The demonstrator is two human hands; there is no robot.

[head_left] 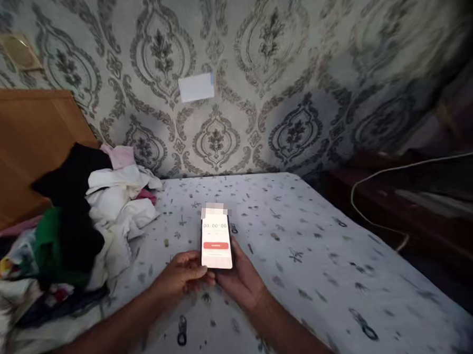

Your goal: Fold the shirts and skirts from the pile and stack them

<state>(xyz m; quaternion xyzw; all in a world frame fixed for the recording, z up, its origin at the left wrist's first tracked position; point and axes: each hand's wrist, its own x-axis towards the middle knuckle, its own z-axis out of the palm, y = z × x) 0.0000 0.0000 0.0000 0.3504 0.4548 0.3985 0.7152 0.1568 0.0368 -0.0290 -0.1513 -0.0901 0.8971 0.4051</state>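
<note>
A phone [217, 244] is held upright above the bed, its lit screen showing zeros and a red button. My left hand [181, 274] grips its lower left edge, with the thumb near the bottom corner. Around the right side and back of the phone wraps my right hand [245, 278], some of its fingers hidden behind the phone. Beneath both hands lies a white patterned sheet [287, 264].
A pile of clothes [116, 202] in white, black, green and pink lies at the left, against a wooden board [32, 145]. A pale cable [379, 171] hangs at the right. A white paper [196, 87] is on the patterned wall [267, 36].
</note>
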